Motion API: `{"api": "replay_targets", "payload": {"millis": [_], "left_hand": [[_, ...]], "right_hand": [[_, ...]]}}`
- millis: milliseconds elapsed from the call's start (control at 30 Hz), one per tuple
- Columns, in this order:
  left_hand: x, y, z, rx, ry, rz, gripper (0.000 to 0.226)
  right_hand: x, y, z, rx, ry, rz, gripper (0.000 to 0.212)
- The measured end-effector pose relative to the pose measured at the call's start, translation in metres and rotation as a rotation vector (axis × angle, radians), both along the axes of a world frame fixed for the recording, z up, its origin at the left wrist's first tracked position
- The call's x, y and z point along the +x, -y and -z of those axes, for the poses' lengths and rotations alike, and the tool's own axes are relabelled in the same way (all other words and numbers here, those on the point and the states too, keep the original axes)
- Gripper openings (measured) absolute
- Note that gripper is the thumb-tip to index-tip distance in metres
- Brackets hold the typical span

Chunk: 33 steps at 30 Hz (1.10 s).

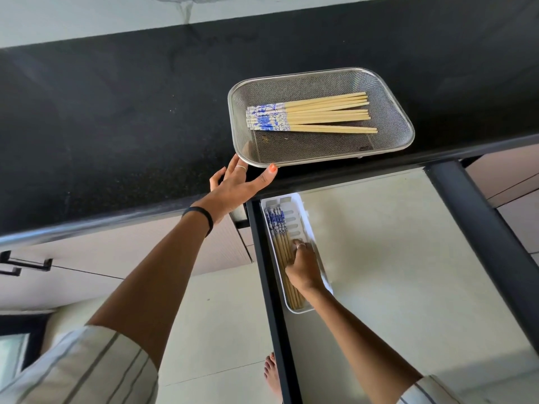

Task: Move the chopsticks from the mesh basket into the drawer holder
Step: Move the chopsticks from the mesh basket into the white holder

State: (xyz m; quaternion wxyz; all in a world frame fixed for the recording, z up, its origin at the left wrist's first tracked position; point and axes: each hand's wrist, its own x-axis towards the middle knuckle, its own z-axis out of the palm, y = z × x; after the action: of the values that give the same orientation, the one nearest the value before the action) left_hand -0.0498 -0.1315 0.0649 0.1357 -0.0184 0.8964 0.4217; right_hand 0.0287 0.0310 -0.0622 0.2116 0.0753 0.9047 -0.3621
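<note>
Hands are working apart: right hand (303, 265) is curling fingers over chopsticks in the drawer holder (322, 259); left hand (236, 185), fingers spread, is steadying the mesh basket (407, 123), which could probably tip off the counter edge.

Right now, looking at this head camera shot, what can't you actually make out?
- Lower parts of the chopsticks in the holder: covered by the right hand.
- Right hand's fingers: curled down, so whether they pinch any stick is unclear.
- Exact count in the mesh basket: the sticks overlap.
- Left hand: fingers partly under the basket rim.
</note>
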Motion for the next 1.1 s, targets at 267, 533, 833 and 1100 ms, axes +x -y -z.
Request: {"api": "replay_targets", "payload": {"millis": [267,533,833,1100], "left_hand": [[0.000,-0.001,0.000,-0.007,-0.001,0.000,0.090],[0.000,-0.001,-0.001,-0.001,-0.002,-0.004,0.094],[0.000,-0.001,-0.002,0.008,0.007,0.001,0.095],[0.000,0.000,-0.002,0.005,0.006,0.011,0.090]], "right_hand": [[-0.009,0.005,0.002,-0.037,0.130,0.068,0.049],[-0.008,0.004,0.004,-0.019,0.127,0.061,0.053],[-0.015,0.004,-0.002,-0.193,0.200,0.257,0.044],[-0.011,0.012,0.003,-0.177,0.048,0.207,0.048]]}}
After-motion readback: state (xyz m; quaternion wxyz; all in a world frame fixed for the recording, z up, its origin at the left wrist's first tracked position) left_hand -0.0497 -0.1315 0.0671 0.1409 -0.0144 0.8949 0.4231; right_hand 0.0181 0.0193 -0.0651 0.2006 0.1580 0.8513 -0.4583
